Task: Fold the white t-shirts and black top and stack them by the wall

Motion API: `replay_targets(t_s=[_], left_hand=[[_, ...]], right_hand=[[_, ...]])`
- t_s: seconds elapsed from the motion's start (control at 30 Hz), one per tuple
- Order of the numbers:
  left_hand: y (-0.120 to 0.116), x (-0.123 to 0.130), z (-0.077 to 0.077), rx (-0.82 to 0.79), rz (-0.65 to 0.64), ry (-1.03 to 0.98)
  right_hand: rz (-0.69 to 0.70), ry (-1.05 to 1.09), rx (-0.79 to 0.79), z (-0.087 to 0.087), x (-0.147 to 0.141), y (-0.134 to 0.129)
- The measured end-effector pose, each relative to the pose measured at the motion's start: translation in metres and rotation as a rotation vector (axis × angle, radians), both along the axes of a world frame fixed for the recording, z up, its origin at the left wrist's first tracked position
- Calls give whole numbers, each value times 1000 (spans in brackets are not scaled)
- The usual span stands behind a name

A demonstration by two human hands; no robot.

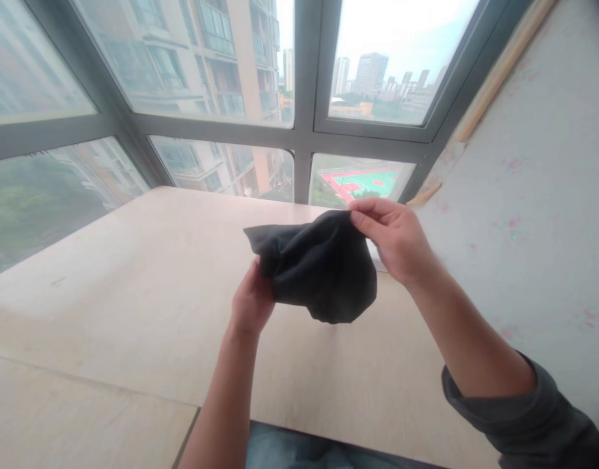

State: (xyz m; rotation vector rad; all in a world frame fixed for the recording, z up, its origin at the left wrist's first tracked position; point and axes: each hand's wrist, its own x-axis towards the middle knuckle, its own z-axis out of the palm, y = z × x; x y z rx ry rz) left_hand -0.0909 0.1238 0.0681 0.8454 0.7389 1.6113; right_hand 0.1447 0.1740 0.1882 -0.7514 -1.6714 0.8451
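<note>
One dark cloth [323, 277] hangs in folds between the left hand [250, 299] and the right hand [400, 241], raised over the middle of a pale ledge [133, 280]. The right hand pinches the cloth's far right corner between thumb and forefinger, the other fingers curled behind. The left hand grips the cloth at its near left side, thumb pressed against the edge; its other fingers are mostly hidden, so how they lie I cannot tell. A pointed corner of the cloth sticks out to the left, past that thumb, and the loose part droops to the right, rounded at the bottom. A dark sleeve [538, 417] is bunched on the right forearm. Bluish fabric [299, 448] shows at the near edge, beside the left forearm. On the far side stand gray window frames [304, 78], with buildings [372, 75] and a green and red court [370, 182] seen through the glass. To the right is a whitish wall [529, 195] with faint pink flowers.
</note>
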Motion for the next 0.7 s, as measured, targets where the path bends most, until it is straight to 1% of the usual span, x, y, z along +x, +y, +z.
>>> replay_targets(t_s=[0.03, 0.07, 0.1, 0.13, 0.17, 0.2, 0.23, 0.27, 0.3, 0.37, 0.4, 0.43, 0.47, 0.5, 0.53, 0.6, 0.7], left_hand=[[1, -2, 6, 42, -12, -36], [2, -4, 10, 81, 10, -48], [3, -7, 11, 115, 57, -51], [4, -8, 8, 136, 127, -51], [5, -8, 1, 120, 204, -34], [5, -4, -10, 63, 269, 0], [5, 2, -24, -24, 310, 46], [4, 10, -39, -144, 318, 114], [1, 21, -55, -238, 289, 172], [-8, 43, -83, -336, 193, 250], [-14, 51, -93, -349, 156, 275], [-20, 57, -100, -350, 123, 315], [-25, 60, -105, -341, 101, 369], [-30, 60, -106, -316, 87, 443], [-35, 58, -105, -271, 76, 539], [-39, 51, -101, -125, 64, 771], [-40, 46, -95, 103, 67, 1067]], right_hand=[[28, 49, -47, 0, 0, 0], [40, 90, -84, -2, 2, 2], [38, 125, -115, -5, 4, 5], [18, 165, -144, -10, 7, 9], [-19, 217, -177, -18, 10, 13], [-67, 278, -224, -31, 12, 19], [-124, 341, -288, -47, 14, 24], [-183, 398, -366, -66, 14, 28], [-232, 424, -461, -89, 14, 31], [-292, 371, -630, -139, 13, 33], [-306, 316, -673, -163, 12, 30], [-297, 249, -694, -185, 13, 27], [-278, 186, -709, -203, 15, 23], [-263, 131, -714, -218, 17, 18], [-252, 88, -715, -230, 20, 13], [-266, 39, -710, -243, 27, 6], [-321, -29, -689, -250, 33, 0]])
